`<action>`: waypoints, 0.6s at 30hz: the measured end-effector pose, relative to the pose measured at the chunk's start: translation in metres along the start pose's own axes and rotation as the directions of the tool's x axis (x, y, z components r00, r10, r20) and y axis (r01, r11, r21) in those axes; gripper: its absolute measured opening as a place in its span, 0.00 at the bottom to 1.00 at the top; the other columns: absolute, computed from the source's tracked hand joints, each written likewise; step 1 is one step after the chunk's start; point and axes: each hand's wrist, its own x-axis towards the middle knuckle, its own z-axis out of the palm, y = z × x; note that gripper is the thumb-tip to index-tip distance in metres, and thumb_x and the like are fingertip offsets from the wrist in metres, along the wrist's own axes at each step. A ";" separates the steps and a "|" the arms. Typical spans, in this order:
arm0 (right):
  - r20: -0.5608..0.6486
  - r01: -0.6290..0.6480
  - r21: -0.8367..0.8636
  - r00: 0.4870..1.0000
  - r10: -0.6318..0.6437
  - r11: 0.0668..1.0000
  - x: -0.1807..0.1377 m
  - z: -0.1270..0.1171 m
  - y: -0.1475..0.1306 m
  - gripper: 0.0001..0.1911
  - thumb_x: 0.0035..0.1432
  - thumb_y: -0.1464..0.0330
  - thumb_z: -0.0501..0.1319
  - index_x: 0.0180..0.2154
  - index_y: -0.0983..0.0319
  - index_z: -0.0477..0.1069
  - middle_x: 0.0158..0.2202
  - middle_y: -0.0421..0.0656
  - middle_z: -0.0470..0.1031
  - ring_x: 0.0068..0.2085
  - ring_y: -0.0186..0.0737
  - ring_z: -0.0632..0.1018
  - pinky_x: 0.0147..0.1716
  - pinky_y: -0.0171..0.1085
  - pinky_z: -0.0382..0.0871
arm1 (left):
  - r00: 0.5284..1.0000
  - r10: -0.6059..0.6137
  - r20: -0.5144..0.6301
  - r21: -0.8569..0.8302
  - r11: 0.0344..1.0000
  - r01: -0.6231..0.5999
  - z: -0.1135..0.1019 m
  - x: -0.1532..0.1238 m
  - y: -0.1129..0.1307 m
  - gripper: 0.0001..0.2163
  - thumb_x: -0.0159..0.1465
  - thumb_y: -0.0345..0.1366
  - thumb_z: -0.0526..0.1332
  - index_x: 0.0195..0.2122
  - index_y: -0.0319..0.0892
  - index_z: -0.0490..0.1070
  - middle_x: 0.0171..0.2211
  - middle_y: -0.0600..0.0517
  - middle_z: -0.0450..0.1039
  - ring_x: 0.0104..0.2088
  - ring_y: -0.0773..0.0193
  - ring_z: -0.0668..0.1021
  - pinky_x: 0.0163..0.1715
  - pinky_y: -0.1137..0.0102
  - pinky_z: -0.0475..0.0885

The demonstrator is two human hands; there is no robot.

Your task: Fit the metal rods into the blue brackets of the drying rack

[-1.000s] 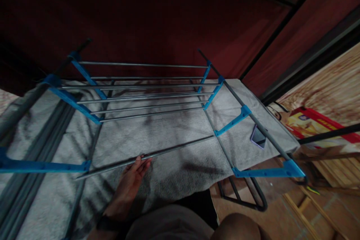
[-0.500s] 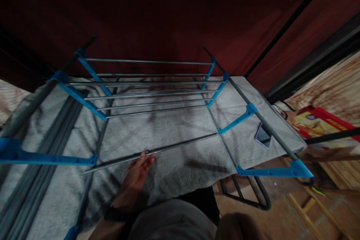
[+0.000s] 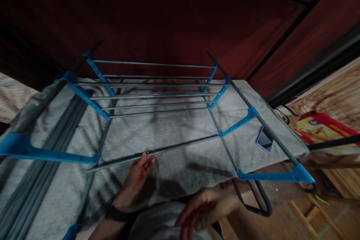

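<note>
My left hand (image 3: 139, 170) pinches a thin grey metal tube (image 3: 168, 148) from below, near its middle. The tube's right end meets the blue plastic bracket (image 3: 237, 123) on the right side of a rack frame. Its left end rests past the tip of the left blue bracket (image 3: 56, 154) and looks unattached. My right hand (image 3: 206, 208) hangs over my lap, slightly blurred, fingers loosely bent and apart, with nothing seen in it. Farther back, several grey crossbars (image 3: 157, 95) span the rack between more blue brackets.
Several loose grey tubes (image 3: 60, 135) lie at the left on the grey cloth (image 3: 163, 131). A phone (image 3: 264, 139) lies on the cloth at the right. Beyond it are a red and yellow box (image 3: 323, 129) and wooden pieces (image 3: 312, 210) on the floor. A dark red panel (image 3: 157, 15) stands behind.
My right hand has come up into view over my lap. My left hand keeps its hold on the tube, which has barely moved. The view has shifted slightly.
</note>
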 end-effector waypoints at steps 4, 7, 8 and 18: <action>-0.581 0.149 0.032 0.807 -0.103 0.988 0.015 -0.035 0.012 0.28 0.51 0.45 0.83 0.38 0.60 0.82 0.29 0.38 0.80 0.28 0.31 0.77 0.33 0.33 0.71 | 1.000 -0.010 0.025 -0.014 1.000 0.010 0.000 0.002 -0.003 0.17 0.77 0.22 0.61 0.30 0.39 0.78 0.30 0.47 0.86 0.32 0.64 0.89 0.35 0.76 0.85; -0.830 0.291 0.018 0.538 -0.148 0.957 0.029 -0.057 0.025 0.31 0.46 0.41 0.83 0.35 0.58 0.79 0.19 0.30 0.66 0.20 0.27 0.61 0.20 0.31 0.58 | 0.999 -0.009 0.034 -0.046 0.999 0.011 -0.001 0.004 -0.003 0.13 0.73 0.22 0.67 0.31 0.40 0.79 0.31 0.47 0.86 0.34 0.63 0.90 0.35 0.76 0.85; -0.874 0.335 0.011 0.461 -0.154 0.942 0.033 -0.064 0.029 0.31 0.46 0.41 0.82 0.35 0.58 0.78 0.17 0.27 0.61 0.18 0.26 0.56 0.18 0.31 0.54 | 1.000 -0.008 0.029 -0.054 0.999 0.009 -0.002 0.005 -0.003 0.12 0.72 0.23 0.69 0.31 0.40 0.79 0.31 0.47 0.86 0.34 0.62 0.90 0.35 0.76 0.85; -0.980 0.606 0.020 0.169 -0.104 0.796 0.042 -0.121 0.033 0.25 0.47 0.53 0.84 0.41 0.55 0.79 0.42 0.43 0.88 0.44 0.43 0.88 0.43 0.39 0.86 | 0.999 -0.018 0.029 -0.027 0.999 0.019 -0.002 0.005 0.002 0.12 0.74 0.23 0.65 0.34 0.43 0.79 0.32 0.49 0.86 0.33 0.64 0.89 0.34 0.77 0.85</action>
